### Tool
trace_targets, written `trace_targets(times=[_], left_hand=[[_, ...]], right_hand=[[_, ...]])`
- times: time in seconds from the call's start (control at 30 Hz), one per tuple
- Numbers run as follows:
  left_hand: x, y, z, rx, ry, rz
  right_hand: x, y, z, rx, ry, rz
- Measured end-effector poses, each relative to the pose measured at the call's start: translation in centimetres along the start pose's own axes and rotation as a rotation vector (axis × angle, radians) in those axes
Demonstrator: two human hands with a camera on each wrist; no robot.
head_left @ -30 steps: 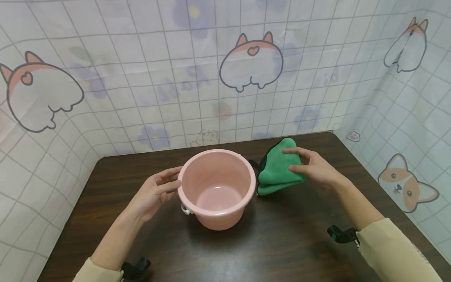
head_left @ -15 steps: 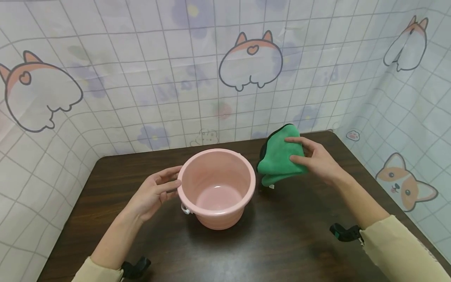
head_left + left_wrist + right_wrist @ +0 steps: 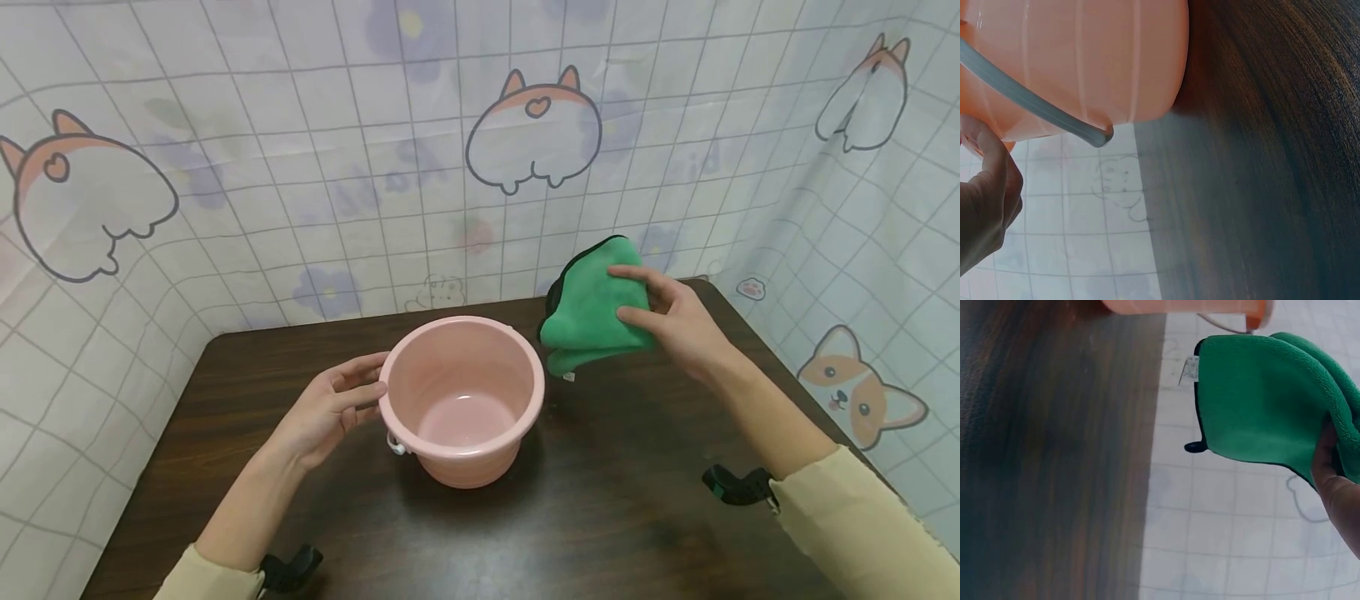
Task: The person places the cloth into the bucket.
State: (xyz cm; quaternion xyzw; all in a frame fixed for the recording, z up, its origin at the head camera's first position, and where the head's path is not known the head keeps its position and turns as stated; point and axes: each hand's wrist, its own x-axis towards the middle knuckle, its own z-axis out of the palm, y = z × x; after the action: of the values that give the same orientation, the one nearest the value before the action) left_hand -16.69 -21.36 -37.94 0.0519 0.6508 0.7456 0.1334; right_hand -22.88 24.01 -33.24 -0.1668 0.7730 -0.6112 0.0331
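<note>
A pink plastic bucket (image 3: 467, 471) stands upright on the table, its inside showing nothing but its bare bottom. My left hand (image 3: 330, 408) holds its rim at the left side, thumb at the lip and fingers partly hidden under it. In the left wrist view the bucket's grey handle (image 3: 1035, 103) hangs across its wall. To the bucket's right, my right hand (image 3: 675, 325) pinches a folded green cloth (image 3: 596, 304) with black edging and lifts it above the table. The right wrist view shows a white label (image 3: 1190, 367) and a small black loop (image 3: 1195, 447) on the cloth.
The dark wooden table (image 3: 600, 517) carries the bucket. A white gridded wall covering (image 3: 375, 192) with cartoon dogs rises behind the table and along both sides. Black wrist mounts (image 3: 738, 486) stick out by the sleeves.
My right hand has raised the green cloth off the table, upward and slightly away from me. The left hand and the bucket have stayed in place.
</note>
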Motion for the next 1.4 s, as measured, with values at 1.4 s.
trace_targets(times=[1.4], left_hand=[[0.2, 0.0, 0.0, -0.018, -0.016, -0.012]], right_hand=[[1.9, -6.9, 3.7, 0.277, -0.142, -0.183]])
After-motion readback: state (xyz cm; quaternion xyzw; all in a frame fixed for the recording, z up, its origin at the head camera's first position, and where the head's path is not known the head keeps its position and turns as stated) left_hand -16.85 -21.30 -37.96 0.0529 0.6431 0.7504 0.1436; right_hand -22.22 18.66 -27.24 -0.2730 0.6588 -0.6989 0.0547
